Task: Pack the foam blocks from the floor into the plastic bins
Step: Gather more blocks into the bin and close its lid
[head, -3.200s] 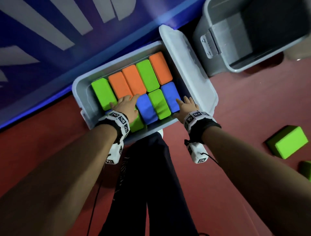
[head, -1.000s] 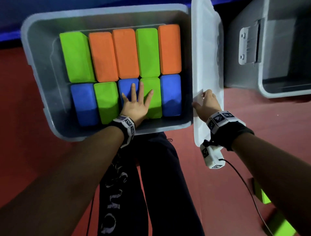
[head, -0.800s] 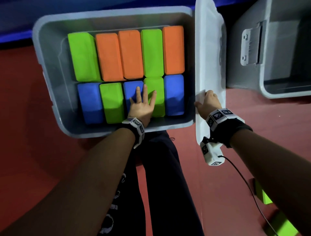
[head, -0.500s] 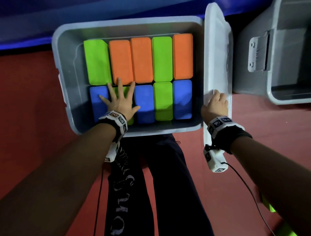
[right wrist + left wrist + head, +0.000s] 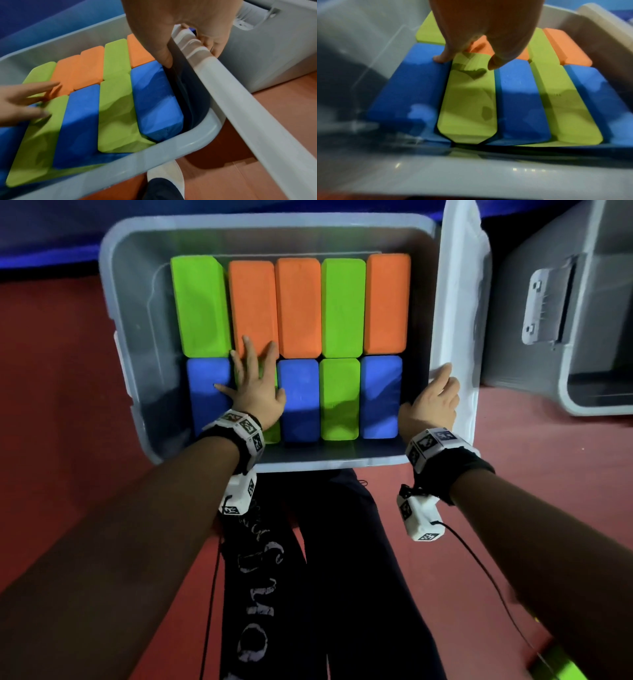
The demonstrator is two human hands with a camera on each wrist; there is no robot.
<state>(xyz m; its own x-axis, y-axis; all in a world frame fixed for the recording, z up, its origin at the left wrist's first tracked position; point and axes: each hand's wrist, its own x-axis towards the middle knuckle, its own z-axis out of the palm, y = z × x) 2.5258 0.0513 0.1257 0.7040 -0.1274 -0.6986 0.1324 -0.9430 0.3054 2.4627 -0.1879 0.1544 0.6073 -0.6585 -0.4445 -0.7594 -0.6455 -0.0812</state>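
Left hand (image 5: 255, 392): flat, fingers spread, pressing the green block (image 5: 467, 100) in the near row of the bin (image 5: 113, 302); right hand (image 5: 433, 402): fingers and thumb clasping the upright lid (image 5: 455, 302) at the bin's right wall; ten blocks packed in two rows; trouser lettering unreadable.

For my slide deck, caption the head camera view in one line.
Left hand presses on packed foam blocks in the bin while right hand grips its lid.

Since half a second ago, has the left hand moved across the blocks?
Yes. The left hand slid farther into the bin; its fingertips now reach the orange block in the back row.
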